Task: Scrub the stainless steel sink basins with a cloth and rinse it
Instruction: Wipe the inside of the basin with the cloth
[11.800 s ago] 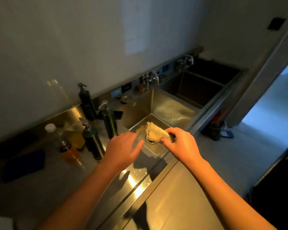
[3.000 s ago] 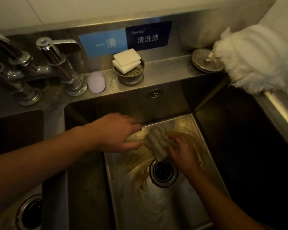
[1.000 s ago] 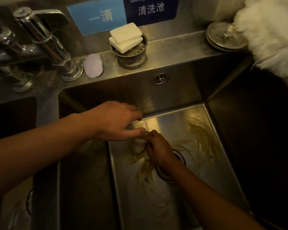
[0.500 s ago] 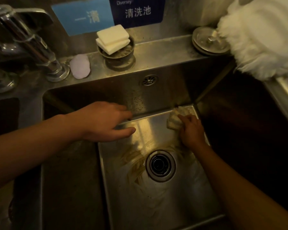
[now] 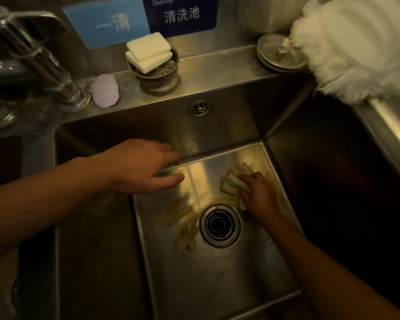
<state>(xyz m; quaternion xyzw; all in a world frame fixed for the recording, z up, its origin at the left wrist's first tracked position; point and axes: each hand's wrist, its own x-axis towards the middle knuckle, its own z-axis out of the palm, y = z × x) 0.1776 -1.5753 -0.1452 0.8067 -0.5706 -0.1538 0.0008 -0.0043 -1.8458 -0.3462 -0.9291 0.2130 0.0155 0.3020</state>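
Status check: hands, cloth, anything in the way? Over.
Right hand grips cloth on basin floor, far side of drain. Left hand open near back wall. Brown streaks left of drain; nothing blocking.

The right hand [image 5: 259,195] covers the near part of the pale ribbed cloth [image 5: 231,179]. The blurred chrome tap [image 5: 39,63] is cropped left; the white fluffy fabric [image 5: 356,47], top right.

A pale, crumpled cloth [image 5: 231,181] lies bunched on the steel sink basin [image 5: 217,276] floor, near its back right corner. Brownish streaks smear the metal beside the drain [image 5: 219,225].
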